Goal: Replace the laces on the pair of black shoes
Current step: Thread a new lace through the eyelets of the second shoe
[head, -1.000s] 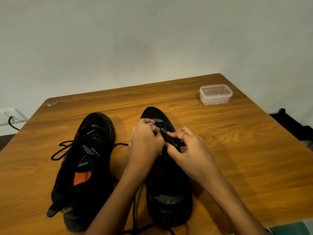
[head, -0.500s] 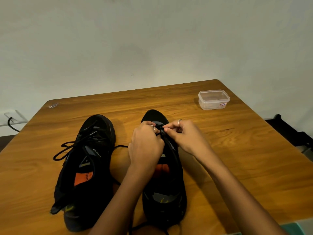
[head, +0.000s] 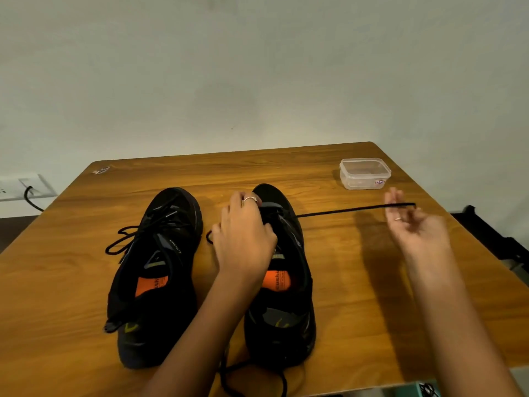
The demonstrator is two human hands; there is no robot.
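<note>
Shoes are standing side by side near the front edge of the desk [head: 86, 282], toes toward the far edge. The left hand [head: 243, 239] is resting on the right shoe [head: 286, 282] near its toe, fingers curled at the eyelets; I cannot tell what they pinch. The right hand [head: 412, 222] is pinching the lace [head: 343, 210] end, pulling it taut toward the right edge. The left shoe [head: 160, 267] is already laced. To do well, keep the shoe pressed down and pull evenly.
</note>
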